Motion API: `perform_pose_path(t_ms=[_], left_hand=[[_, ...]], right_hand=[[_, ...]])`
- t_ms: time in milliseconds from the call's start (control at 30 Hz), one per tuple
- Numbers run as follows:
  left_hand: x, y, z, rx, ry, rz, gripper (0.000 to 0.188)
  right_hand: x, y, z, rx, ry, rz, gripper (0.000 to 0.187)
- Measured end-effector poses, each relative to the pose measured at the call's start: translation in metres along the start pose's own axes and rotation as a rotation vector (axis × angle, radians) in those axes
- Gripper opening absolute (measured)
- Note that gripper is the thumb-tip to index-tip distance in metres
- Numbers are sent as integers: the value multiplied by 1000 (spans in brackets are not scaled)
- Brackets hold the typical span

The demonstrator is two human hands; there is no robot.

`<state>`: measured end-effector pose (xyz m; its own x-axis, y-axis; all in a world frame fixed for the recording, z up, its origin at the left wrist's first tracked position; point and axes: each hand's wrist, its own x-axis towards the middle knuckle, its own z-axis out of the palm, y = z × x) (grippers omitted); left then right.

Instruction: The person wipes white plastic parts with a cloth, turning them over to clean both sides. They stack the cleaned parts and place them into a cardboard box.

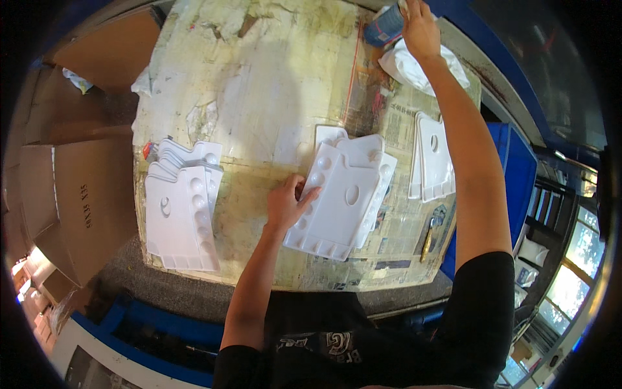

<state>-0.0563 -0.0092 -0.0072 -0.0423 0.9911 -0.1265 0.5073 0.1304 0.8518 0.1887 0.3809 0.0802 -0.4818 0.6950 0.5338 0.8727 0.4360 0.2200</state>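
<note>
My left hand (pixel 286 204) is at the left edge of a white plastic paint palette (pixel 337 211), its thumb over the rim and its fingers curled by the edge. That palette tops a loose, fanned stack in the middle of the table. At the far right, my right arm is stretched out and my right hand (pixel 422 31) grips a tilted blue can (pixel 385 27) at its right end. Part of the can is cut off by the picture's upper edge. Just below that hand lies a bunched white cloth (pixel 414 68).
Another stack of white palettes (pixel 178 220) lies at the left, and a few more palettes (pixel 435 159) lie at the right. A tool with a yellowish handle (pixel 427 243) rests near the right edge. Cardboard boxes (pixel 87 201) stand left of the stained table (pixel 259 84); a blue crate (pixel 518 175) is at right.
</note>
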Motion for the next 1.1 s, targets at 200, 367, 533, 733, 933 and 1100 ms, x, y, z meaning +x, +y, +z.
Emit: perform_pose_path(t_ms=[200,367,533,733,933,1100], left_hand=[[-5,-9,4,-2,23,55,28],[-8,-14,8,-138,40,33,25],[-7,-17,7,-137,-8,11,24],[-8,-14,6,-75,29,49,23],[-6,-10,2,-29,-6,40,24],[-6,-12,3,-29,-14,30,21]], right_hand=[[19,7,-24,231,-119,51,28],[-33,-59,-109,397,190,86,41],[-211,-195,-132,683,-221,49,58],[-314,-236,-217,952,-525,195,57],[-355,-223,-232,1012,-842,-44,53],[-350,-194,-217,753,-597,140,51]])
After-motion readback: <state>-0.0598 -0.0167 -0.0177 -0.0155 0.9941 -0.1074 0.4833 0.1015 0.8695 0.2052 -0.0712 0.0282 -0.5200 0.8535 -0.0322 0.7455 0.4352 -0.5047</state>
